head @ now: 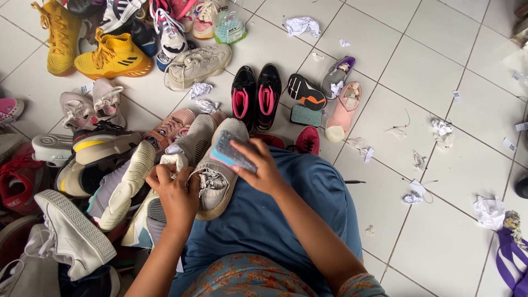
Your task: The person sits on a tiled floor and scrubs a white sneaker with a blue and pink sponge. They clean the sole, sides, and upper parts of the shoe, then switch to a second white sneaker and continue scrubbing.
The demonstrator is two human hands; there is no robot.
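While shoes crowd around, right hand presses sponge on sneaker.

Shoe-cleaning spot: heaped sneakers on tiled floor

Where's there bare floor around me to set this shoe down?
Bare white tile floor lies to your right, past the pink shoe, with only crumpled paper scraps scattered about. A smaller patch sits between the black pair with pink lining and the crumpled white paper. Your left is crowded: the shoe heap covers it.
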